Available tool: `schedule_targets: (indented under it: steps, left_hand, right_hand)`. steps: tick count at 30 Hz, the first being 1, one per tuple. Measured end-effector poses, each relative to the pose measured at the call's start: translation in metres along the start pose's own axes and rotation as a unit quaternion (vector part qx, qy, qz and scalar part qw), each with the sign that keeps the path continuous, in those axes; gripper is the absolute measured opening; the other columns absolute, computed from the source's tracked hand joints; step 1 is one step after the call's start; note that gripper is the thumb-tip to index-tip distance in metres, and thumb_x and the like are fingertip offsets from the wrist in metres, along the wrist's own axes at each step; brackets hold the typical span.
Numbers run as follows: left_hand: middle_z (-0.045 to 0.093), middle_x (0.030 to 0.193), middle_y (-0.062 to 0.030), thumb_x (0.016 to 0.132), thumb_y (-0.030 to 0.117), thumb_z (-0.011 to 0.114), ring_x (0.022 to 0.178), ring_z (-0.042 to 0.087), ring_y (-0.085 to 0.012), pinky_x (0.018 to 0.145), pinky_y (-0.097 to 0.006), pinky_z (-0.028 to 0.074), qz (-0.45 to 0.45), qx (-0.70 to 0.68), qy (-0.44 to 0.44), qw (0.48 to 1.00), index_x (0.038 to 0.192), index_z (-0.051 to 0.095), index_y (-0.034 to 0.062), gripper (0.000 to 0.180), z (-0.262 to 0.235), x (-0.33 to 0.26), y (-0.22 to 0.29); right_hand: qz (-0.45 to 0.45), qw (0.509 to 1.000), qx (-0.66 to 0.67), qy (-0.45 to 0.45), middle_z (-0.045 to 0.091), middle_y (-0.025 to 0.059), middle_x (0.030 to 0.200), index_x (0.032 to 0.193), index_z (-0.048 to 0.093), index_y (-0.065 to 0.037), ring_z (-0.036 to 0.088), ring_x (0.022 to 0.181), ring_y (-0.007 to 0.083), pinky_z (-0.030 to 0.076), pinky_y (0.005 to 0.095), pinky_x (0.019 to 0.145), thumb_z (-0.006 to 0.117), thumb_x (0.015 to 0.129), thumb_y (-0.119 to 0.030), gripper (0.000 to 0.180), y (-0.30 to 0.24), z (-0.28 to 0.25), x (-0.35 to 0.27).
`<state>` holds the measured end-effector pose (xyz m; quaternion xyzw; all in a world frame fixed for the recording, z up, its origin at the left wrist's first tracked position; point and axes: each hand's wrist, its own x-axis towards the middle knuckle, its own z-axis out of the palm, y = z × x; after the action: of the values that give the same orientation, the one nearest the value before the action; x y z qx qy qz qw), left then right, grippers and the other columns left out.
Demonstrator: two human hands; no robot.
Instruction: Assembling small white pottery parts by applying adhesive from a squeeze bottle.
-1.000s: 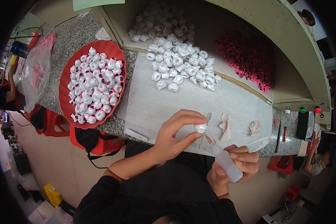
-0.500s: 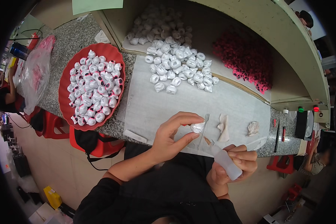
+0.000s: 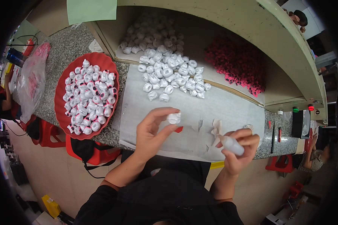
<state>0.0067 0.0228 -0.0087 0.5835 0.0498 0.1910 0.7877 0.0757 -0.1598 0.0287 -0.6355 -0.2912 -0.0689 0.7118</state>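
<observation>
Between thumb and fingertips my left hand pinches a small white rounded part, held above the pale sheet. A small red patch shows beside that thumb's tip; I cannot tell what it is. My right hand is wrapped round a translucent white squeeze bottle, tilted with its nozzle toward the upper left. The bottle is well apart from the white part. Beyond my left hand lies a heap of similar white parts, spilling from the shelf onto the sheet.
A red scalloped bowl full of white parts with pink and black bits stands at the left. Pink pieces are piled on the shelf. Crumpled tissue lies near my right hand. Red stools stand below the table edge.
My hands have moved apart. The squeeze bottle's nozzle, close to the white part before, is now away from it toward the right. The view has shifted slightly.
</observation>
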Motion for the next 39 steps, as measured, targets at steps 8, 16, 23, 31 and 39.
schedule_targets:
  steps: [8, 16, 23, 31, 39]
  left_hand:
    - [0.051, 0.101, -0.0136, 0.069, -0.009, 0.054, 0.09, 0.051, -0.0164, 0.08, -0.026, 0.039, 0.009, -0.023, 0.082, 0.996, 0.1, 0.045, -0.0022, 0.034, -0.014, 0.003, 0.001]
    - [0.051, 0.101, -0.0112, 0.07, -0.007, 0.057, 0.094, 0.049, -0.0161, 0.082, -0.027, 0.038, 0.025, -0.022, 0.064, 0.997, 0.101, 0.047, -0.0024, 0.032, -0.011, 0.001, 0.002]
    - [0.051, 0.1, -0.0132, 0.071, -0.007, 0.054, 0.091, 0.051, -0.0171, 0.08, -0.03, 0.043, -0.024, -0.062, 0.052, 0.996, 0.1, 0.044, -0.0026, 0.031, -0.012, -0.001, -0.002]
    - [0.05, 0.102, -0.0118, 0.073, -0.007, 0.053, 0.092, 0.05, -0.0167, 0.079, -0.029, 0.042, -0.031, -0.05, -0.006, 0.998, 0.101, 0.045, -0.0024, 0.03, 0.01, -0.002, -0.006]
    - [0.05, 0.103, -0.013, 0.069, -0.01, 0.053, 0.093, 0.05, -0.0183, 0.074, -0.026, 0.042, 0.036, 0.105, -0.044, 0.993, 0.099, 0.05, 0.0001, 0.032, 0.019, -0.003, -0.005]
  right_hand:
    - [0.212, 0.961, -0.109, -0.137, 0.047, 0.0052, 0.086, 0.099, 0.044, -0.001, 0.055, 0.078, 0.0154, 0.049, 0.0248, 0.057, 0.053, 0.07, -0.002, 0.03, 0.092, 0.003, 0.107]
    - [-0.068, 0.785, -0.595, -0.156, 0.054, 0.0201, 0.081, 0.086, 0.055, 0.001, 0.052, 0.071, 0.0354, 0.044, 0.0393, 0.062, 0.059, 0.068, -0.02, 0.028, 0.164, 0.034, 0.157]
    - [0.019, 0.907, -0.409, -0.103, 0.058, 0.0125, 0.069, 0.075, 0.056, 0.001, 0.052, 0.052, 0.0217, 0.043, 0.0286, 0.05, 0.059, 0.068, -0.013, 0.015, 0.102, 0.025, 0.131]
    - [0.307, 0.944, 0.114, -0.026, 0.055, 0.0125, 0.063, 0.072, 0.051, 0.006, 0.049, 0.047, 0.0124, 0.039, 0.0206, 0.041, 0.058, 0.067, 0.005, 0.009, 0.011, 0.019, 0.015]
    - [0.343, 0.911, 0.224, -0.058, 0.05, 0.0131, 0.07, 0.072, 0.048, 0.002, 0.048, 0.048, 0.0144, 0.039, 0.0226, 0.036, 0.057, 0.069, 0.003, 0.009, 0.016, 0.028, -0.002]
